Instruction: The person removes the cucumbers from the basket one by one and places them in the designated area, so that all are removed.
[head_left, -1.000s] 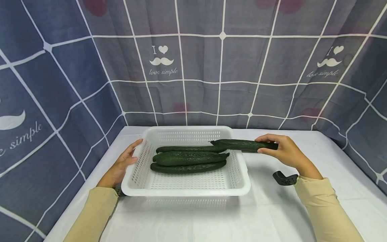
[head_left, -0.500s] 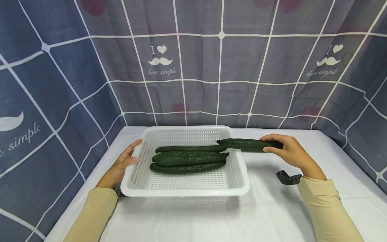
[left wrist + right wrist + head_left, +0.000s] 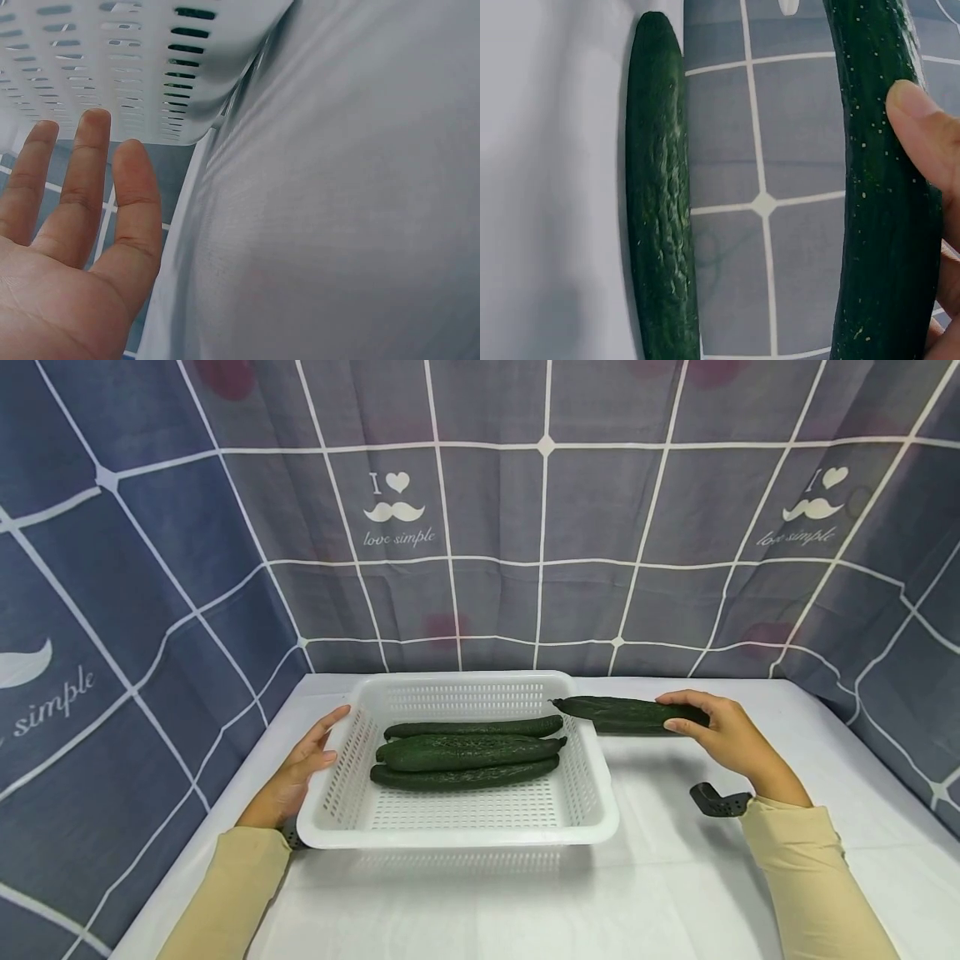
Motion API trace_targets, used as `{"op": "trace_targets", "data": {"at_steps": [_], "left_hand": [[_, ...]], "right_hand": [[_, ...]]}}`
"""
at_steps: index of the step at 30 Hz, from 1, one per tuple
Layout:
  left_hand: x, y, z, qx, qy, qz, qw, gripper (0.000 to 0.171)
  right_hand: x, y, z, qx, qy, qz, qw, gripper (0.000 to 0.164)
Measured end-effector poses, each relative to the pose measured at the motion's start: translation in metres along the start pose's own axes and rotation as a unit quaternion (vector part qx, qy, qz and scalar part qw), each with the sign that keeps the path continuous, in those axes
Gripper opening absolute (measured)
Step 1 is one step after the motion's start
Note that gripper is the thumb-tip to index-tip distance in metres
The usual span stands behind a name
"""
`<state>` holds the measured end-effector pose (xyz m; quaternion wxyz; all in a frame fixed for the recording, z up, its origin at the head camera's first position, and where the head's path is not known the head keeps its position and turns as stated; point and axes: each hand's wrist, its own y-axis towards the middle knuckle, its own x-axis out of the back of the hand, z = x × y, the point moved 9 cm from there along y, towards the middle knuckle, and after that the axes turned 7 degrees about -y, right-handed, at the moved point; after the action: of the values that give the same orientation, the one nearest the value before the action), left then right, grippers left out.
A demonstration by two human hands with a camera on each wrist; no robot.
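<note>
A white perforated basket [image 3: 465, 837] stands on the table with 3 dark green cucumbers [image 3: 472, 752] lying side by side in it. My left hand [image 3: 294, 772] is at the basket's left side, its fingers spread and fairly straight; in the left wrist view the fingertips [image 3: 94, 124] are close to the holed wall, and contact is unclear. My right hand [image 3: 716, 731] grips one end of another cucumber [image 3: 611, 708], thumb on its near side. That cucumber's thin tip is over the basket's right rim. Beneath it, one more cucumber [image 3: 658, 187] lies on the white cloth.
A white cloth [image 3: 465, 910] covers the table. Grey-blue checked curtains [image 3: 495, 527] hang behind and at both sides. A black curved wrist mount [image 3: 718, 800] sticks out by the right sleeve.
My right hand has moved rightward with its cucumber, whose tip has gone from above the basket's inside to its right rim. The left hand has stayed at the basket.
</note>
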<state>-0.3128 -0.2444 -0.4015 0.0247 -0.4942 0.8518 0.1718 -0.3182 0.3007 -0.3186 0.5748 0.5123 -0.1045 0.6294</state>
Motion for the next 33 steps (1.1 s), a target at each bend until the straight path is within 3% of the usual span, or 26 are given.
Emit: {"op": "trace_targets", "data": {"at_steps": [7,18,33], "left_hand": [[-0.002,0.0,0.0,-0.008,-0.016,0.015,0.9997,0.06],[0.0,0.0,0.0,-0.003,-0.007,0.003,1.0,0.06],[-0.001,0.0,-0.001,0.001,-0.004,-0.001,1.0,0.06]], "right_hand": [[0.001,-0.003,-0.009,-0.011,-0.004,-0.01,1.0,0.032],[0.005,-0.009,-0.04,-0.093,-0.022,-0.012,0.995,0.031],[0.012,-0.016,-0.062,-0.092,0.003,-0.029,0.995,0.031]]}}
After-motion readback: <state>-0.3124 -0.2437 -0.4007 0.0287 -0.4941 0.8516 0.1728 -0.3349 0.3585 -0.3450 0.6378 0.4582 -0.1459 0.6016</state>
